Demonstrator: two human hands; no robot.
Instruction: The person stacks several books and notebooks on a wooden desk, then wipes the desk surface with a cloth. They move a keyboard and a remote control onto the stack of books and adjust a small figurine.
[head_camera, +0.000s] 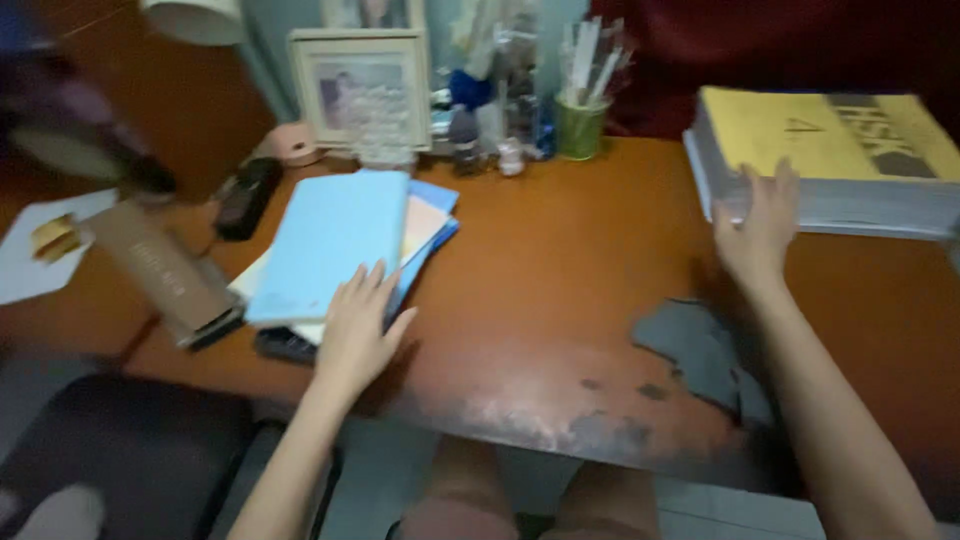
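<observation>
Landmark: green pen cup (580, 127) at the back of the brown table (540, 270). Right of the cup, a thick yellow-covered book (825, 150) with grey page edges lies flat. Left of the cup stands a framed picture (362, 88). Forward and left of it sits a stack of light blue folders (335, 245); further left, a tan oblong box (165, 272) (lettering blurred). Left hand (357, 335) rests flat, fingers spread, on the folders' near edge, grasping nothing. Right hand (758, 232) is open, fingertips touching the book's near-left corner.
</observation>
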